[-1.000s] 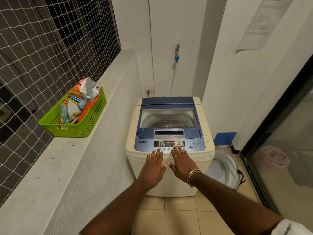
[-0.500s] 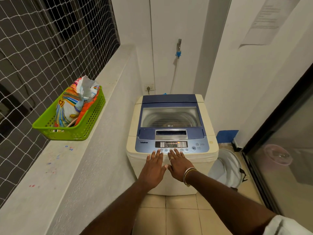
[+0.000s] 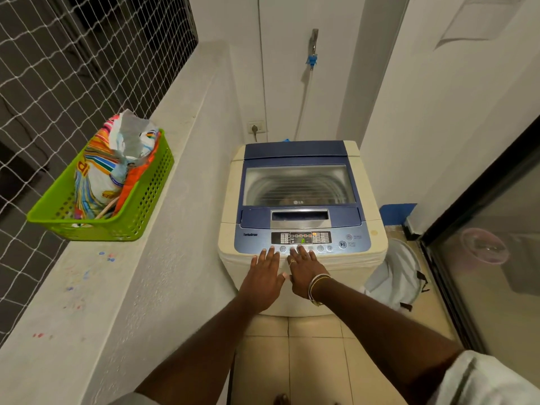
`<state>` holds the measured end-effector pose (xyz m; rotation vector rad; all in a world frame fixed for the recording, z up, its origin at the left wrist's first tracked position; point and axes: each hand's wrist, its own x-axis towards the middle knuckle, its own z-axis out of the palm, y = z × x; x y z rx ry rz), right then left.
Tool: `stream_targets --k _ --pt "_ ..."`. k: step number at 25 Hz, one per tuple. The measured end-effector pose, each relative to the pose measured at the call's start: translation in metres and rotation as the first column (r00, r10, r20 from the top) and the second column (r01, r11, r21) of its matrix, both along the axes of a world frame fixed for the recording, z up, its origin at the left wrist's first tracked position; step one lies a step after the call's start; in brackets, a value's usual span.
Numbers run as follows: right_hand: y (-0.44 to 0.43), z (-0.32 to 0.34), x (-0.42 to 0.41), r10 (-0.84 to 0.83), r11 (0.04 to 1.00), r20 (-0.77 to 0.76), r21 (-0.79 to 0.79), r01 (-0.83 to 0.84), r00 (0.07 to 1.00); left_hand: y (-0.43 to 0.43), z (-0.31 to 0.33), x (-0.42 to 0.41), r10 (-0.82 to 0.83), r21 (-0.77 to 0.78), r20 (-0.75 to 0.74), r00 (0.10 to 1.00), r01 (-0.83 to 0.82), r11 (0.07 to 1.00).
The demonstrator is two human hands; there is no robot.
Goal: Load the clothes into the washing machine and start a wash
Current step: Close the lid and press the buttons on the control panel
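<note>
Glossy plastic washing machine [image 3: 302,200]; ledge [image 3: 96,287] seemingly rough plaster.

I log the washing machine [image 3: 371,258] body as cream. Its lid [image 3: 298,150] is dark blue with a clear grey window. The control panel [image 3: 254,238] is lighter metallic blue around a black display strip, which has a green lit digit and small red and orange marks. The basket [image 3: 140,206] is lime green, with a grid of small holes on its walls. The bag [image 3: 99,173] in it is white with orange, yellow, blue and green stripes. I mark the netting [image 3: 58,68] white, diamond mesh; the ledge [image 3: 146,287] pale grey with blue and red flecks; the floor tiles [image 3: 315,361] beige. The laundry sack [image 3: 394,276] is pale blue-white with black straps, the bangles [image 3: 317,283] gold, the sleeve [image 3: 482,381] white.
</note>
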<state>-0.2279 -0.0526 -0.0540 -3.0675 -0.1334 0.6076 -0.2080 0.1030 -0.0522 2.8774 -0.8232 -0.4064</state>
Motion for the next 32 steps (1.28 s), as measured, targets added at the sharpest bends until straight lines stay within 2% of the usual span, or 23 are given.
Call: stream_targets --k 5,10,12,16,19,23,32 --pt "0.002 0.013 0.014 -0.009 1.000 -0.033 -0.021 0.009 0.999 -0.003 -0.006 0.006 0.007 -0.025 -0.007 1.000 -0.007 1.000" --pt "-0.003 0.043 0.031 -0.090 0.996 -0.126 0.016 0.093 0.988 -0.005 -0.007 0.005 -0.010 -0.051 0.000 1.000 0.010 0.999" --pt "-0.005 0.050 0.034 -0.064 0.998 -0.057 0.013 0.065 0.996 -0.004 -0.005 0.003 -0.010 -0.053 0.021 1.000 0.011 0.999" --pt "-0.001 0.032 0.003 -0.065 0.992 0.078 0.111 0.056 0.995 0.002 0.001 -0.006 0.001 -0.066 0.022 1.000 0.000 0.998" --pt "-0.006 0.011 -0.023 0.011 0.997 0.102 0.073 -0.019 0.995 0.004 0.008 -0.016 -0.014 -0.063 0.029 0.999 0.016 0.998" --pt "-0.023 0.013 -0.037 -0.062 0.995 0.113 0.085 0.052 0.992 0.001 0.020 -0.024 -0.034 -0.079 0.068 0.997 0.039 0.996" --pt "-0.042 0.043 -0.044 -0.132 0.986 0.262 0.137 0.099 0.956 -0.018 0.040 -0.026 -0.019 -0.061 0.120 0.993 0.027 0.998"
